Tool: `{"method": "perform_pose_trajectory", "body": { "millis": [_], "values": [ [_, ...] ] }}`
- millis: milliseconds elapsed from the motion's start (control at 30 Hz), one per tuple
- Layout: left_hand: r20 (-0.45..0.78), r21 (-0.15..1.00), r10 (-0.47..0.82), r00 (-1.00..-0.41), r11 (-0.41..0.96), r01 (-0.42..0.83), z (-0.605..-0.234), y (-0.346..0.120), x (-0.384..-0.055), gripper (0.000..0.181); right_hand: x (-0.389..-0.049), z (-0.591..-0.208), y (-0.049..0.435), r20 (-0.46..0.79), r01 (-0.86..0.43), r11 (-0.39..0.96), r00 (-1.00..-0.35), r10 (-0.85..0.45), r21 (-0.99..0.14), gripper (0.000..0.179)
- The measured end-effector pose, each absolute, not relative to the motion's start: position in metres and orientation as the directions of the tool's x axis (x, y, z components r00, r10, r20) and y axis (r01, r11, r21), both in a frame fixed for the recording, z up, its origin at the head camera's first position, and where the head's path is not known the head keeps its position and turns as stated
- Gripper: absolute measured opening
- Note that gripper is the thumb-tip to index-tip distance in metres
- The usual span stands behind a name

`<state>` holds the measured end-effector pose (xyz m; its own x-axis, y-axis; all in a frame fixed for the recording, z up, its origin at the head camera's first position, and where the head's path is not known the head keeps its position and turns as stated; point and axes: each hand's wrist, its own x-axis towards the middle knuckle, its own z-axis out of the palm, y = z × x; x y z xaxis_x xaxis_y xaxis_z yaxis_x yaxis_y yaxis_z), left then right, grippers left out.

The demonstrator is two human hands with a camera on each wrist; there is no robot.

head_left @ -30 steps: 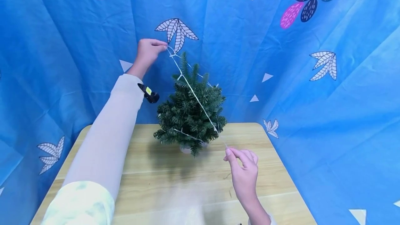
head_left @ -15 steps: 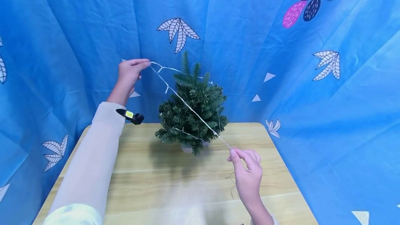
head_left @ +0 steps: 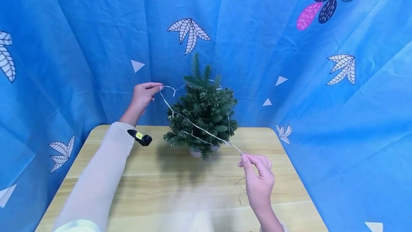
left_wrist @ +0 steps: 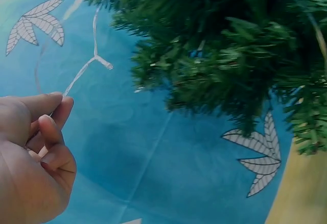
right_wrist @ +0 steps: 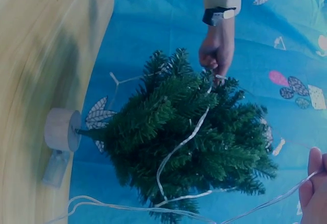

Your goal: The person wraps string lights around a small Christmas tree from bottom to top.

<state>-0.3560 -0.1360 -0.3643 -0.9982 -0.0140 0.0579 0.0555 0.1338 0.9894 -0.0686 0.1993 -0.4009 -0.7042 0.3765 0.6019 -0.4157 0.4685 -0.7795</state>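
Observation:
A small green artificial Christmas tree (head_left: 202,106) stands upright on the table. A thin white light string (head_left: 197,126) with small bulbs winds round its branches and slants across its front. To the left of the tree, my left hand (head_left: 141,97) pinches the string between thumb and index finger. From there one length runs behind the treetop, and another runs down to my right hand (head_left: 259,183). That hand, in front and to the right, pinches the string with thumb and fingertips. In the right wrist view the tree's round base (right_wrist: 61,129) shows, with a clear box (right_wrist: 56,168) beside it.
The wooden table (head_left: 145,182) carries the tree near its back edge. Blue patterned cloth (head_left: 251,46) hangs close behind and on both sides. A thin loose strand (head_left: 240,191) lies or hangs beside my right hand.
My left hand has come down from above the treetop to its left side, still pinching the string. The string now crosses the tree lower. My right hand has barely moved.

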Motion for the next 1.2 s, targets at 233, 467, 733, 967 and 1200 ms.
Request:
{"method": "perform_pose_trajectory", "body": {
  "millis": [233,467,733,967,1200],
  "values": [
    [0.034,0.987,0.006,-0.999,0.155,0.035,-0.38,-0.134,-0.35,0.036,-0.07,-0.392,0.211,0.696,-0.486,0.501,-0.558,0.452,-0.716,0.016],
    [0.016,0.979,0.062,-0.998,0.202,0.029,-0.397,-0.13,-0.346,0.036,-0.072,-0.386,0.217,0.711,-0.511,0.494,-0.506,0.488,-0.703,0.015],
    [0.003,0.942,0.177,-0.984,0.329,0.063,-0.409,-0.124,-0.351,0.032,-0.071,-0.388,0.217,0.694,-0.503,0.477,-0.517,0.502,-0.72,0.013],
    [0.05,0.933,0.225,-0.973,0.337,0.126,-0.409,-0.123,-0.349,0.036,-0.071,-0.386,0.22,0.651,-0.457,0.463,-0.538,0.536,-0.759,0.016],
    [0.236,0.901,0.048,-0.971,0.363,0.237,-0.389,-0.126,-0.31,0.034,-0.07,-0.385,0.224,0.601,-0.377,0.473,-0.584,0.546,-0.796,0.018]
  ]
}}
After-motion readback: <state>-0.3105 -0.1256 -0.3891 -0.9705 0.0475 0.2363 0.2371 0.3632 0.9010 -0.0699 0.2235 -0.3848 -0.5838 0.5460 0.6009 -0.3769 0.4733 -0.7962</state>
